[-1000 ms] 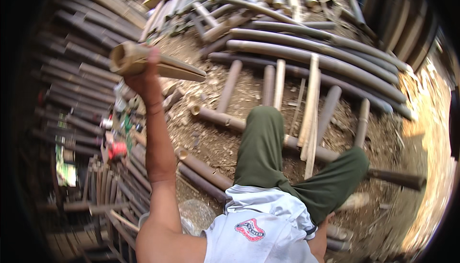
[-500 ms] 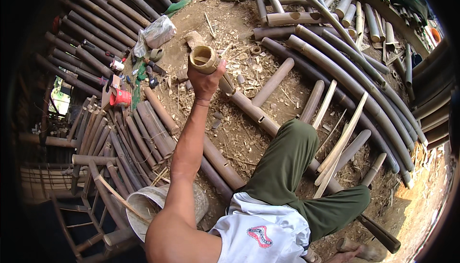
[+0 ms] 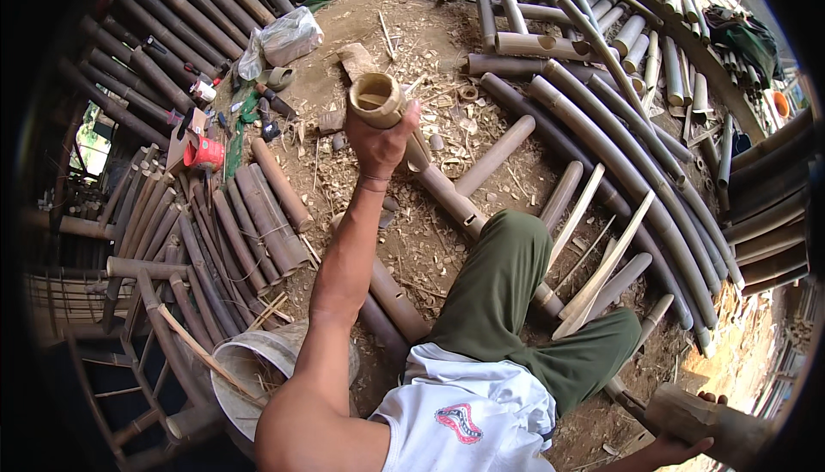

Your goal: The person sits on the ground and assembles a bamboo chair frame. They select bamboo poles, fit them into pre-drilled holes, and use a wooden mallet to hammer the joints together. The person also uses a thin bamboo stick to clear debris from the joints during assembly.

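My left hand reaches forward, closed around a short bamboo section. Its open round end faces up and shows a pale hollow inside. At the lower right edge, my right hand grips a thicker, brownish bamboo piece, with the thumb on the near side and fingertips showing at the far side. Between my hands and under my bent leg in green trousers runs a long bamboo pole with a notch cut in it.
Bamboo shavings litter the dirt floor. Long curved poles lie to the right. Shorter bamboo pieces are stacked at left, near a red container and a plastic bag. A white bucket stands beside my left arm.
My right hand has lifted the thicker bamboo piece up and to the right at the lower edge. My left hand, still on its bamboo section, has shifted slightly; the whole view has moved a little.
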{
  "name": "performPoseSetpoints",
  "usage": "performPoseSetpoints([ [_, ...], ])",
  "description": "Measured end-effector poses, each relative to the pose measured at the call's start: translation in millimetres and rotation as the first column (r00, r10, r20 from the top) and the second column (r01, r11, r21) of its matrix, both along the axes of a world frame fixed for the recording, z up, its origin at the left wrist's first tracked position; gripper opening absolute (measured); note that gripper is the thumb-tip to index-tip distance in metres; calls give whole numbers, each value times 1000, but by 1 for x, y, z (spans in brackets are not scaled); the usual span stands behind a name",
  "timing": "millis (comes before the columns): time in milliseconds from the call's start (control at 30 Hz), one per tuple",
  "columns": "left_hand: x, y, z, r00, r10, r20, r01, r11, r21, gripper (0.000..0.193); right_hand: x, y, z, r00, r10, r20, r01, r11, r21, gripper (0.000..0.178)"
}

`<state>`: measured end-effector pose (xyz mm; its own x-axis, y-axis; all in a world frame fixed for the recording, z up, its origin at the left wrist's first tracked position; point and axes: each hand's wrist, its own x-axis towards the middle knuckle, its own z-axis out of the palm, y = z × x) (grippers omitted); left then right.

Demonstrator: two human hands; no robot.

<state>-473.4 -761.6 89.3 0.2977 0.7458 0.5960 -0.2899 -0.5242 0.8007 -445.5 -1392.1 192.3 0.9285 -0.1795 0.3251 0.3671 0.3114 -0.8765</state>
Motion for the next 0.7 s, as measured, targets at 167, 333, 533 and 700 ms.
performPoseSetpoints([
  [167, 5, -6, -5, 998, -2, -57, 1, 1000, -16, 34, 18, 72, 15, 997, 67, -27, -69, 992, -107, 95],
  [333, -6, 4, -16, 999, -2, -41, 2, 1000, -2, 40, 36, 120, 13, 905, 407, -124, -425, 873, -238, 105],
  [533, -2, -10, -16, 997, -9, -70, 13, 998, 57, 50, 46, 177, 12, 883, 424, -201, -469, 789, -397, 115],
  [700, 19, 9, -23, 991, 27, -131, -27, 1000, 2, 49, 66, 225, 6, 766, 596, -243, -641, 671, -373, 106],
])
